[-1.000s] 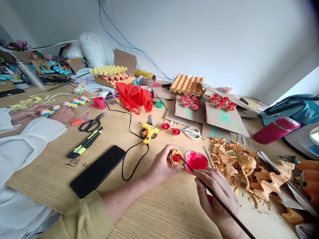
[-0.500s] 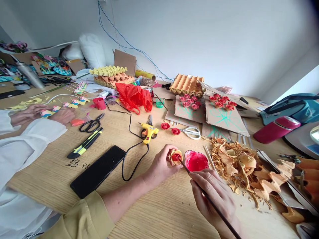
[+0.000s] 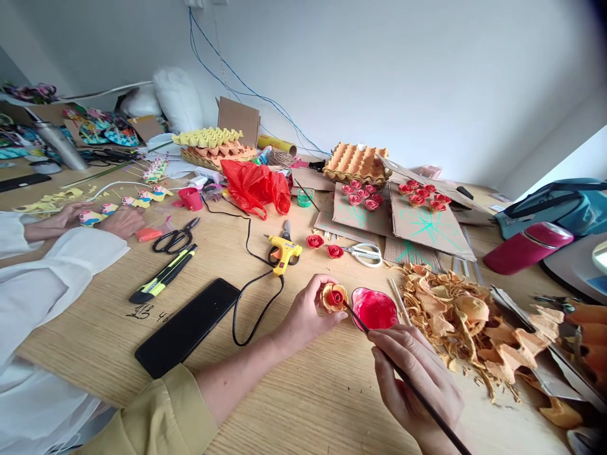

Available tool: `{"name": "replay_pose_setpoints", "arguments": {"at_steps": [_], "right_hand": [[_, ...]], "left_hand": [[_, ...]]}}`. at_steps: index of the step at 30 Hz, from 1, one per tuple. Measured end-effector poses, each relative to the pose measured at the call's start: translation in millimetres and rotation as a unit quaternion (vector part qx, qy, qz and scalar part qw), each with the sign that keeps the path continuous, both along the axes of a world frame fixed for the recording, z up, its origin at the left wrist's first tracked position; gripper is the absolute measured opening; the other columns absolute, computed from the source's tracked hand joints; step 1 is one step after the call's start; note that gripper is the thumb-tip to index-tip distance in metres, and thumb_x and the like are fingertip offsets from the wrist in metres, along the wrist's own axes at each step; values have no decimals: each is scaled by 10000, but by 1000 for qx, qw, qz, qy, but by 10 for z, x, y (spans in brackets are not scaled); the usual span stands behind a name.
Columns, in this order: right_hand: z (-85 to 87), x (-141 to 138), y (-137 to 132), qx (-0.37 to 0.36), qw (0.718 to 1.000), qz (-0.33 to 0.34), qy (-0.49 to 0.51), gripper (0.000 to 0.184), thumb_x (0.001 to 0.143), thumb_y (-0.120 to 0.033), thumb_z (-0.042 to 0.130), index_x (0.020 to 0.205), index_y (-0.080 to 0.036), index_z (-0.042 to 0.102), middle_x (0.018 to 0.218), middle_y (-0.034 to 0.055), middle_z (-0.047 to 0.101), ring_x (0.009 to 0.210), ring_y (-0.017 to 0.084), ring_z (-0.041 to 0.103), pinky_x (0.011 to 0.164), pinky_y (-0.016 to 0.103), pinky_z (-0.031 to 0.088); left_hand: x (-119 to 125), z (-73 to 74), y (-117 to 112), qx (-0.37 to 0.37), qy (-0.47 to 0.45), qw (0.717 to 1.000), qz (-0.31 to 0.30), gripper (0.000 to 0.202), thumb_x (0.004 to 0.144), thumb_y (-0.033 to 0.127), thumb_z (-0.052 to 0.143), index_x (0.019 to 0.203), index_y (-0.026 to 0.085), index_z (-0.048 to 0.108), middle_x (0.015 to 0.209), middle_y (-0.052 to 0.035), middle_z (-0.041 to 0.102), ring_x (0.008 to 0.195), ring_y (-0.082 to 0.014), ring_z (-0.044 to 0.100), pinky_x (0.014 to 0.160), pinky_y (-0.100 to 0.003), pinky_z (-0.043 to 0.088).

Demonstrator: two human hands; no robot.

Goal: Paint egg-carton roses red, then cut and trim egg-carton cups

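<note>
My left hand (image 3: 310, 313) grips a small paper-pulp rose (image 3: 334, 297) whose centre is red and whose outer petals are bare orange-yellow. In my right hand (image 3: 417, 382) is a dark, long-handled paintbrush (image 3: 408, 379), its tip at the rose's right edge. Just right of the rose lies a shallow dish of red paint (image 3: 374, 308), partly behind my right fingers. Two red roses (image 3: 315, 241) rest beyond my left hand, near white-handled scissors (image 3: 365, 254).
A yellow glue gun (image 3: 284, 253), a black phone (image 3: 187, 327) and a utility knife (image 3: 164, 275) lie to the left. Orange egg-carton scraps (image 3: 443, 316) heap up at right. Finished red roses stand on cardboard (image 3: 427, 227) behind. A co-worker's hands (image 3: 121, 221) hold painted figures at far left.
My right hand has shifted slightly right and down with the paintbrush. The rose has turned a little in my left hand, so its red centre faces up more.
</note>
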State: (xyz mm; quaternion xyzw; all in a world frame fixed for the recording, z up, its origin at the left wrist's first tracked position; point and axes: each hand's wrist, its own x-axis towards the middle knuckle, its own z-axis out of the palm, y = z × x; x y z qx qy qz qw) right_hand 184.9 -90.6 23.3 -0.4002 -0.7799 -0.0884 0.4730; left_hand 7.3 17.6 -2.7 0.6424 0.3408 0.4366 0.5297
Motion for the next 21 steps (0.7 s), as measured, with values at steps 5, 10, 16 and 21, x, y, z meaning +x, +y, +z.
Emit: {"name": "replay_pose_setpoints", "arguments": {"at_steps": [5,10,16,21], "right_hand": [[5,2,4,-9,1000,-2,-11,383,878,19,650,1232,-129,651,950,83,718,883,188,677,878,385,552],[63,65,9,1,999,-20,28,327,897,11,590,1183,-140,638,937,82,712,856,185,673,823,366,547],[89,198,139,-91,986,-132,-37,97,1004,-175,526,1029,-206,615,837,20,693,670,153,639,632,293,498],[13,220,211,-134,978,-147,-65,131,1029,-193,472,1033,-208,602,876,21,702,715,158,670,659,288,499]], "left_hand": [[1,5,5,-5,-15,1000,-11,495,720,264,815,1123,190,537,1014,-31,639,928,-174,631,844,-275,530],[4,-39,29,7,-6,1000,-6,484,772,185,752,1208,190,540,1080,-51,647,987,-183,647,884,-289,539],[-12,-65,31,63,-22,998,-19,443,787,53,675,1187,199,553,1176,-71,634,1078,-183,651,963,-290,536],[-21,-85,27,97,12,995,-7,452,779,45,684,1177,212,548,1152,-62,654,1058,-186,673,973,-302,539]]}}
